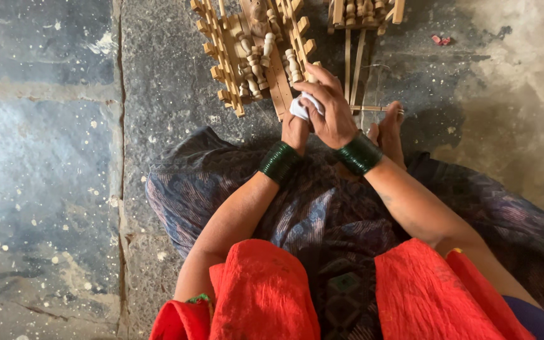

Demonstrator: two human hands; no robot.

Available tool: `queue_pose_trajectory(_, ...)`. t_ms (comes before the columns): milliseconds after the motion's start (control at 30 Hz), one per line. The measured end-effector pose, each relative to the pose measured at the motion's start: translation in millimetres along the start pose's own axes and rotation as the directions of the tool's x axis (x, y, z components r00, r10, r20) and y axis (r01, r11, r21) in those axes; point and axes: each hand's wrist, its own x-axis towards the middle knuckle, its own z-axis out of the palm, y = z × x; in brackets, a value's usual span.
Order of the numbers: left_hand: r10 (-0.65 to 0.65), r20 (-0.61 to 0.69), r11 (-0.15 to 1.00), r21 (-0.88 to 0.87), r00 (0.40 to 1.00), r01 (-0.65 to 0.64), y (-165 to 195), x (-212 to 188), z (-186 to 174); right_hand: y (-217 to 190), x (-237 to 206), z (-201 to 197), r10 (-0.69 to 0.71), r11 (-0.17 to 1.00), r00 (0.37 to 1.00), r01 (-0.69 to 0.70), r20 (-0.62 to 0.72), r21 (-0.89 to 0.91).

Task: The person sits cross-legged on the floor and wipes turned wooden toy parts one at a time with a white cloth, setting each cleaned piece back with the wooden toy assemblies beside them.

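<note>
Gripping a white cloth [299, 106] between your left hand [294, 129] and right hand [330, 107], you press it beside the wooden frame [253, 53] for bracing

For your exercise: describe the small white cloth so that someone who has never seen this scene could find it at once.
Start at the wooden frame lying on the stone floor. At its near edge the left hand and right hand meet. The white cloth is bunched between them, the only white, soft thing among pale wooden pegs.
</note>
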Motion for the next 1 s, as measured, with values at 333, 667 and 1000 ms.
queue_pose_trajectory(333, -0.175, 0.159, 0.982, 0.102, 0.972, 0.160, 31.4, -15.8, 24.5, 73.4, -15.5, -15.0, 0.228, 0.973, 0.964, -0.229, -0.140, 0.011)
queue_pose_trajectory(667, 0.027, 0.105, 1.000, -0.018, 0.994, -0.026, 33.6, -8.9, 19.8, 34.7, -9.7, -4.5, 0.172, 0.940, 0.985, -0.161, -0.009, 0.302)
queue_pose_trajectory(1000, -0.119, 0.128, 0.988, -0.078, 0.985, 0.130, 35.7, -15.5, 19.4, 53.8, -4.4, -14.7, 0.414, 0.890, 0.908, -0.386, -0.073, 0.245)
